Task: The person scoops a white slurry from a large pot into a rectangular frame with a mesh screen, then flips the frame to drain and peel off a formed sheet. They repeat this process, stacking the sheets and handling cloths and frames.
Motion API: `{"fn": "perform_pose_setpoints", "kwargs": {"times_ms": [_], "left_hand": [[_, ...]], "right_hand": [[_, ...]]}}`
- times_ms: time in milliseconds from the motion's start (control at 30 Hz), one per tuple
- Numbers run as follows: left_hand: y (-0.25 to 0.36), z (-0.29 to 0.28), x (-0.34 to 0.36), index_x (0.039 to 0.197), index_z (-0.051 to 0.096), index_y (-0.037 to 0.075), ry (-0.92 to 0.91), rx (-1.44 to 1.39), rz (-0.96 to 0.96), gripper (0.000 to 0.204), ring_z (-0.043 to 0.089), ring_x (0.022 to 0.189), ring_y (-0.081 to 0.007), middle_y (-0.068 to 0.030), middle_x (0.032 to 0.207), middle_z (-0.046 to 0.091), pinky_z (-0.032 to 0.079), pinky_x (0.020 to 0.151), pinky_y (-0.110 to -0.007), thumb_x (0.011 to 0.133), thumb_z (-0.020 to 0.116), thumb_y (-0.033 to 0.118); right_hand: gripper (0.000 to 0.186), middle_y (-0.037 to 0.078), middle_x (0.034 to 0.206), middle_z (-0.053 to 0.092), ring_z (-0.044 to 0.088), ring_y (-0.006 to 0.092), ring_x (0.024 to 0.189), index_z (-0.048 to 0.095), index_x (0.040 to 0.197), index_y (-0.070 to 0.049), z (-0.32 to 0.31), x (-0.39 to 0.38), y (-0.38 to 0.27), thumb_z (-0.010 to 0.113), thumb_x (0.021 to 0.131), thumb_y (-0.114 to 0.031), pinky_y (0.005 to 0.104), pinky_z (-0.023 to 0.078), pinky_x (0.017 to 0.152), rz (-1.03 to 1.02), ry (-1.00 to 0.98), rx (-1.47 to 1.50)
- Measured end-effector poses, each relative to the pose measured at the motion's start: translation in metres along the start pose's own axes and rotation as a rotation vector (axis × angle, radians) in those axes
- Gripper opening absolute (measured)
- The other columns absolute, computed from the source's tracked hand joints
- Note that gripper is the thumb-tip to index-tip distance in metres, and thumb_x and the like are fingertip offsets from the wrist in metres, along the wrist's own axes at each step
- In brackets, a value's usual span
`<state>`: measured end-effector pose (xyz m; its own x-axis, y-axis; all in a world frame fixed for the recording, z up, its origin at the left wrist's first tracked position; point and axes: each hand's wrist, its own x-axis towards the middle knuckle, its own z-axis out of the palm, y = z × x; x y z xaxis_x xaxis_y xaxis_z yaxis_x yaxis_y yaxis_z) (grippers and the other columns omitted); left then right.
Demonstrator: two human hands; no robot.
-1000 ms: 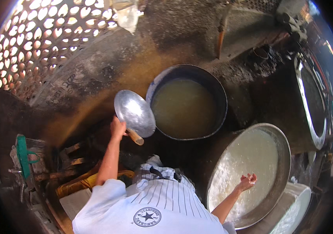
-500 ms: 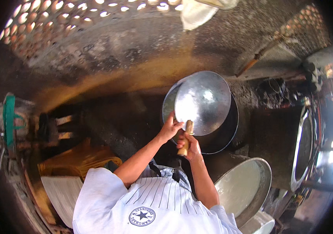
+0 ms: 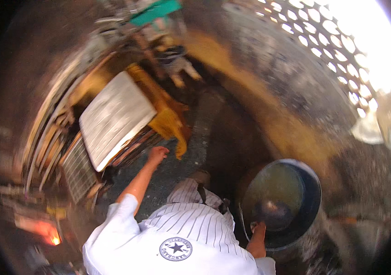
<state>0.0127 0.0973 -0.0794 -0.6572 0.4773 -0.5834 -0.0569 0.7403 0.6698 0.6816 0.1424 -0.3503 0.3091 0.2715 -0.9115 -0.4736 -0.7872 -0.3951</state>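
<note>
My left hand is out in the air beside a stack topped by a pale, ridged board, holding nothing, its fingers loosely bent and apart. A yellow cloth hangs at the stack's side. Down at the right, my right hand reaches into a large dark pot of cloudy greenish-brown liquid, closed on the handle of the metal scoop. The scoop looks dark and lies partly in the liquid; its handle is mostly hidden by my hand.
An orange glow of fire shows at the lower left. A green object is at the top. A stained wall with an opening-patterned screen runs along the upper right, where white cloth hangs. A grid panel leans by the stack.
The view has swung to the left. My left hand has let go of the scoop and moved out left; my right hand has lowered the scoop into the pot.
</note>
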Motion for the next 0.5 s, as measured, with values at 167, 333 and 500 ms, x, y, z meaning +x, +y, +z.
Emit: {"fn": "perform_pose_setpoints", "kwargs": {"times_ms": [167,333,500], "left_hand": [[-0.052,-0.004,-0.071,0.102,0.066,0.004,0.118,-0.145,-0.143,0.021,0.063,0.076,-0.0145,-0.0063,0.095,0.067,0.049,0.065,-0.030,0.087,0.057,0.016],[-0.093,0.010,-0.098,0.100,0.066,0.004,0.201,-0.199,-0.074,0.020,0.064,0.075,-0.0149,-0.0063,0.091,0.068,0.051,0.067,-0.030,0.087,0.059,0.017],[-0.124,0.016,-0.062,0.099,0.065,0.003,0.337,-0.163,0.149,0.021,0.066,0.080,-0.0174,-0.0088,0.088,0.068,0.051,0.072,-0.032,0.084,0.062,0.017]], "right_hand": [[0.020,0.006,0.071,0.055,0.054,0.0223,0.057,0.056,0.076,-0.010,0.023,-0.009,-0.008,0.056,0.083,-0.029,0.0350,0.043,0.044,0.144,-0.065,-0.058],[0.017,0.002,0.057,0.048,0.047,0.0174,0.044,0.051,0.070,-0.009,0.047,-0.070,-0.022,0.051,0.083,-0.019,0.0257,0.038,0.040,-0.200,-0.316,-0.093],[0.013,0.001,0.060,0.048,0.048,0.0142,0.048,0.049,0.074,-0.007,0.038,-0.107,-0.051,0.051,0.083,-0.015,0.0253,0.039,0.041,-0.540,-0.339,-0.141]]}}
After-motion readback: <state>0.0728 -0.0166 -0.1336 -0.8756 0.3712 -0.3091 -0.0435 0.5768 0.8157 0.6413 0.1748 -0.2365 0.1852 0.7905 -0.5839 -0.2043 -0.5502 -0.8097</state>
